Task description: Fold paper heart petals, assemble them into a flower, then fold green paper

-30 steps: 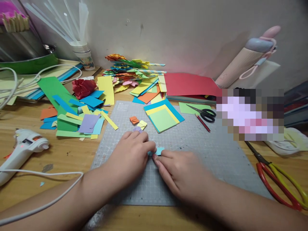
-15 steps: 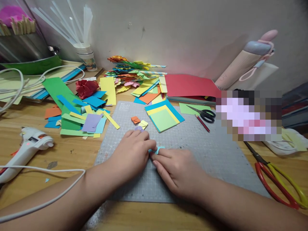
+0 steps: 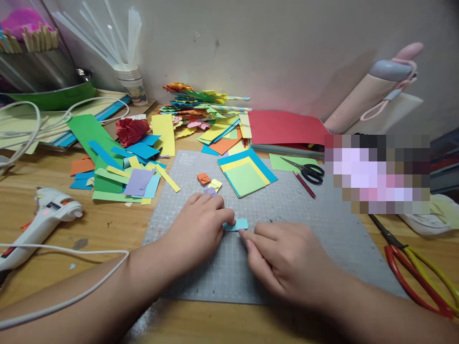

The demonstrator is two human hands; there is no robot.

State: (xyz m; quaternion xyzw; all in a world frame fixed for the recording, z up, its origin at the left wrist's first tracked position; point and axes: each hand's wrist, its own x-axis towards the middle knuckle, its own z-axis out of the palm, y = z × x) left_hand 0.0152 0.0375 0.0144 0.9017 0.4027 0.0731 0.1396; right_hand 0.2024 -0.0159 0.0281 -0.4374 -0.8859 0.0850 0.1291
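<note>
A small light-blue folded paper piece (image 3: 237, 224) lies on the grey cutting mat (image 3: 322, 239). My left hand (image 3: 198, 228) presses its fingertips onto the piece's left end, fingers curled together. My right hand (image 3: 283, 258) rests on the mat just right of the piece, fingers curled, one fingertip at its lower right edge. Small folded pieces in orange (image 3: 203, 178), yellow (image 3: 215, 184) and purple (image 3: 210, 191) sit just beyond my left hand. A stack of blue, yellow and green paper squares (image 3: 246, 176) lies further back on the mat.
Paper scraps (image 3: 118, 167) litter the wooden table at left. A white glue gun (image 3: 43, 220) with its cord lies at far left. Black scissors (image 3: 304, 169), a red pencil (image 3: 304, 184), red paper (image 3: 283, 126) and red-yellow scissors (image 3: 419, 265) are at right. Folded paper shapes (image 3: 193, 102) are heaped by the wall.
My right hand has slid a little to the right, uncovering more of the light-blue piece. My left hand stays pressed on its left end.
</note>
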